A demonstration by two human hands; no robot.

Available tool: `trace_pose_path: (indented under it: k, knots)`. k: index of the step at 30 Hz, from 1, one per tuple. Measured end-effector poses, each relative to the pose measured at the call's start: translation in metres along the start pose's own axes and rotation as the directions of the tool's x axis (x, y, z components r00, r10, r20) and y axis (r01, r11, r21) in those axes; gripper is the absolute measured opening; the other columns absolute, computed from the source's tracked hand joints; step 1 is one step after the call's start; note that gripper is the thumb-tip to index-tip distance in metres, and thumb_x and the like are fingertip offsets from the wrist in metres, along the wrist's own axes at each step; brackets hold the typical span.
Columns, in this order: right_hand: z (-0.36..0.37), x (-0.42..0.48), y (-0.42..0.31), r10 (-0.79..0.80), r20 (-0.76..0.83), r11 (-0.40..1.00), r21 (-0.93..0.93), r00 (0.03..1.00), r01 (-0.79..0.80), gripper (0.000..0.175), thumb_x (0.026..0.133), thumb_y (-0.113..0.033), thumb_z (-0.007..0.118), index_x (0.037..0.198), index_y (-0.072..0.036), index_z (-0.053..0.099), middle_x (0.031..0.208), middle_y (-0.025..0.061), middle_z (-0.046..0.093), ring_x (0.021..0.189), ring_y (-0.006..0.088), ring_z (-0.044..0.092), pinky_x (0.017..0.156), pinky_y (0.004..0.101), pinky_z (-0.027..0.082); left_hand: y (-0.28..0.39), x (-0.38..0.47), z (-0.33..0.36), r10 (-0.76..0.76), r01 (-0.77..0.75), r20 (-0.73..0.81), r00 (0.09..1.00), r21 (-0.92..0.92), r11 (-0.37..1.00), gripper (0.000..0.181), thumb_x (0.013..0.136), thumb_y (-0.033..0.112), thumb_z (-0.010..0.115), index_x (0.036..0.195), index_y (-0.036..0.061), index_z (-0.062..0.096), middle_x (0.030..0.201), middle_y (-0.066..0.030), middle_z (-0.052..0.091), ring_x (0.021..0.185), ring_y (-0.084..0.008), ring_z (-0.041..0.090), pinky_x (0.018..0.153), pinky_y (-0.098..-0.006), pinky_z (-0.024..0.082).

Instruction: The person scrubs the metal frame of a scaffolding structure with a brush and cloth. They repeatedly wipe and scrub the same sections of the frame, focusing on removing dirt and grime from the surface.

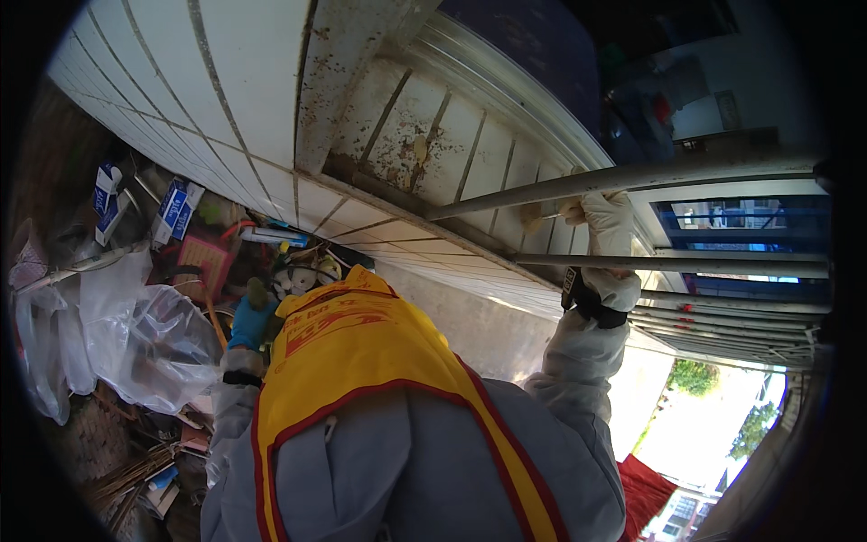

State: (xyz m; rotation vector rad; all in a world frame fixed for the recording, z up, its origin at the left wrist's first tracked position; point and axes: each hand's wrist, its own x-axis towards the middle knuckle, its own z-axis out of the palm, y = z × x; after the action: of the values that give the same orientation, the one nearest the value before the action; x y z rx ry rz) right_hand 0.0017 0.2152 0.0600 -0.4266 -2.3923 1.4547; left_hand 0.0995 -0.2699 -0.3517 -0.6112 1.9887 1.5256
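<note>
My right hand (596, 213), in a pale glove or cuff, reaches between metal window bars (670, 265) over a tiled sill (467, 149). Its fingers grip a small brush (535, 220), whose tan bristles are close to the tiles. Dirt and loose flakes (420, 149) are scattered along the sill's inner corner. Low on the left, my left hand (250, 322) wears a blue glove beside my yellow apron (366, 325). A dark green patch or object (257, 293) shows at its fingertips; I cannot tell which, and the apron partly hides the hand.
Clutter covers the ground at left: clear plastic bags (156, 339), blue-and-white boxes (177, 210), a pink-edged panel (203, 264) and bundled sticks (129, 474). A white tiled wall (250, 81) adjoins the sill. The window frame (515, 81) borders it above.
</note>
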Motion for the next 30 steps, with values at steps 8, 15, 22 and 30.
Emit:
trace_pose_path:
  k: [8, 15, 22, 30]
  knots:
    - [0.008, -0.04, 0.008, -0.024, -0.034, 0.91, -0.415, 0.999, 0.008, 0.036, 0.093, -0.036, 0.062, 0.087, 0.0, 0.064, 0.069, 0.0075, 0.064, 0.047, 0.0165, 0.051, 0.046, 0.0317, 0.041, 0.009, 0.002, 0.007, 0.068, -0.067, 0.054, 0.996, -0.027, 0.997, 0.043, 0.085, 0.025, 0.075, 0.117, 0.002, 0.059, 0.104, -0.0111, 0.067, 0.094, -0.0229, 0.064, 0.08, -0.0375, 0.052]
    - [-0.033, -0.03, 0.039, 0.015, -0.374, 0.559, -0.766, 0.927, -0.318, 0.043, 0.087, -0.046, 0.065, 0.082, -0.004, 0.066, 0.067, 0.0115, 0.065, 0.048, 0.0239, 0.059, 0.048, 0.0361, 0.047, -0.001, 0.004, 0.003, 0.078, -0.075, 0.086, 0.993, -0.04, 0.996, 0.042, 0.085, 0.03, 0.074, 0.113, 0.0015, 0.061, 0.105, -0.0119, 0.068, 0.095, -0.0224, 0.065, 0.082, -0.0376, 0.051]
    - [-0.023, -0.052, 0.043, -0.158, -0.094, 0.524, -0.852, 0.983, 0.003, 0.018, 0.085, -0.025, 0.063, 0.084, -0.009, 0.071, 0.075, 0.0127, 0.071, 0.072, 0.0292, 0.071, 0.062, 0.0355, 0.054, -0.023, 0.009, -0.006, 0.147, -0.146, -0.022, 0.989, 0.051, 0.988, 0.047, 0.079, 0.021, 0.079, 0.115, -0.0001, 0.059, 0.096, -0.0069, 0.064, 0.082, -0.0176, 0.062, 0.069, -0.034, 0.052]
    - [-0.034, -0.082, 0.033, -0.232, -0.055, 0.656, -0.746, 0.971, 0.115, 0.007, 0.08, -0.009, 0.064, 0.085, -0.005, 0.067, 0.077, 0.0067, 0.071, 0.08, 0.0195, 0.07, 0.066, 0.0289, 0.053, -0.029, 0.011, -0.003, 0.131, -0.125, 0.077, 0.988, -0.087, 0.988, 0.044, 0.086, 0.029, 0.075, 0.115, -0.0018, 0.062, 0.106, -0.0094, 0.069, 0.094, -0.0211, 0.064, 0.082, -0.0372, 0.051]
